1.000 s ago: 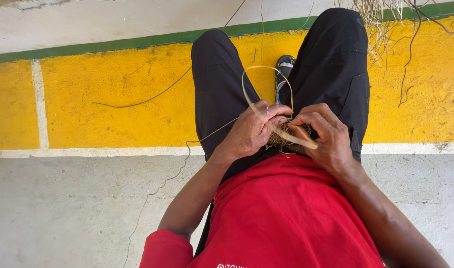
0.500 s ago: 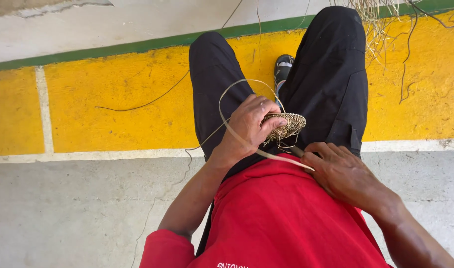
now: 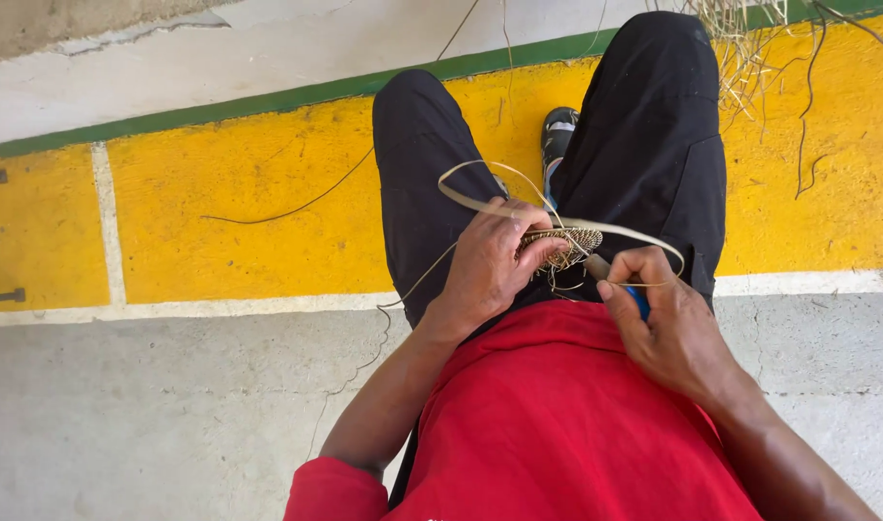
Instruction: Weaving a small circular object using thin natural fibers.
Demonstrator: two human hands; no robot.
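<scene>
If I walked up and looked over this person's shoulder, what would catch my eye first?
Most likely the bright yellow painted band running across the concrete, edged with a green stripe. In the middle, over the lap in black trousers, the left hand holds a small woven straw piece while the right hand grips a blue-handled tool against it. A pale flat strip loops up above both hands, below the red shirt.

Your woven disc looks like dry plant fibre — coarse, matt, tan. The strip looping off it is flat, pale, smooth, faintly glossy. Tool handle under your right hand: blue, plastic-looking. Trousers are matt black cloth; shirt, soft red knit. Wall — rough masonry, chalky yellow paint.
</scene>
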